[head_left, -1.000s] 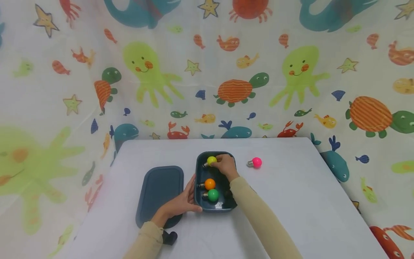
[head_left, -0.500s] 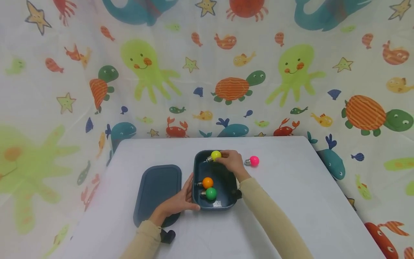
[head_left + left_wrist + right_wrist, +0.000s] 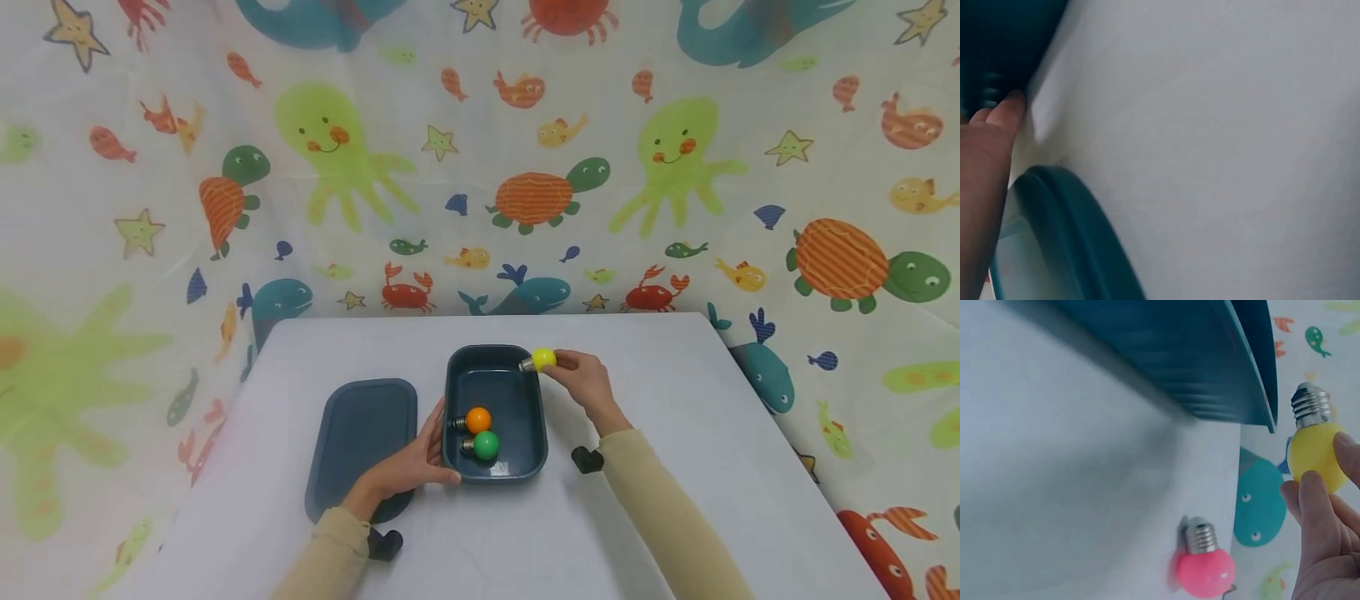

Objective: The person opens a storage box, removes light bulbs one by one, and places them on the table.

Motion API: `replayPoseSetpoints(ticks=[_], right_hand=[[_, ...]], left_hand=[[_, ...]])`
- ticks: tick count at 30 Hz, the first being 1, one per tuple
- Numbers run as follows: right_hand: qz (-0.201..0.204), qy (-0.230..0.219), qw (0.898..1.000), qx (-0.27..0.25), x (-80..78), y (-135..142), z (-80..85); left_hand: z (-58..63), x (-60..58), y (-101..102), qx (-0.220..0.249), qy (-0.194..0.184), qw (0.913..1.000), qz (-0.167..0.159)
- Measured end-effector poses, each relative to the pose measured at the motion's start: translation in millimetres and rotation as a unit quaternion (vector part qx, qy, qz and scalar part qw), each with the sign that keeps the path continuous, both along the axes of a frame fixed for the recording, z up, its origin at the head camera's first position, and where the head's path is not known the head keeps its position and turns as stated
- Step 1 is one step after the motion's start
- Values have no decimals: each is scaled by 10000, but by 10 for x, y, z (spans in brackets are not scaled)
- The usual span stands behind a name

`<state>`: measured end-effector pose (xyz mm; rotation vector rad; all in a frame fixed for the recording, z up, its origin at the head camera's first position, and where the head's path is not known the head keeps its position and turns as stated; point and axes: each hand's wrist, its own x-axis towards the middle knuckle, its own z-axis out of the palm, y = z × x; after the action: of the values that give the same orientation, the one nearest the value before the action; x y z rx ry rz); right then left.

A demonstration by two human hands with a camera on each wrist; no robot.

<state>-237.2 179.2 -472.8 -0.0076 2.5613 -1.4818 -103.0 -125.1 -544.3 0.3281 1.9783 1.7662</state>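
Observation:
A yellow light bulb (image 3: 543,359) with a silver screw base is pinched between the thumb and fingers of my right hand (image 3: 588,385), over the right rim of a dark blue box (image 3: 545,433). In the right wrist view the yellow bulb (image 3: 1317,450) shows its base pointing up. An orange bulb (image 3: 478,420) and a green bulb (image 3: 487,446) lie inside the box, bases to the left. My left hand (image 3: 408,467) rests against the box's left side with its fingers extended and thumb near the front corner.
The box's dark blue lid (image 3: 360,442) lies flat at the left, partly beneath my left forearm. A pink bulb (image 3: 1205,572) lies on the white table (image 3: 675,467) to the right of the box. A patterned sea-animal curtain (image 3: 450,167) hangs behind.
My right hand has carried the yellow bulb rightward, from inside the box to its right rim. The left hand stays at the box's side. The head view has shifted slightly.

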Motion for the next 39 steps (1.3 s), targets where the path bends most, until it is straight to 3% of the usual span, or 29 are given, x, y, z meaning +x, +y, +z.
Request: replayPoseSetpoints(ticks=[14, 22, 39], right_hand=[[-819, -107, 9958, -399, 183, 362, -142], [-957, -179, 9949, -268, 279, 534, -287], [-1227, -444, 9914, -48, 221, 767, -574]], left_hand=[[59, 20, 16, 26, 48, 10000, -6], [59, 40, 29, -7, 33, 10000, 40], [29, 113, 81, -143, 72, 9998, 106]])
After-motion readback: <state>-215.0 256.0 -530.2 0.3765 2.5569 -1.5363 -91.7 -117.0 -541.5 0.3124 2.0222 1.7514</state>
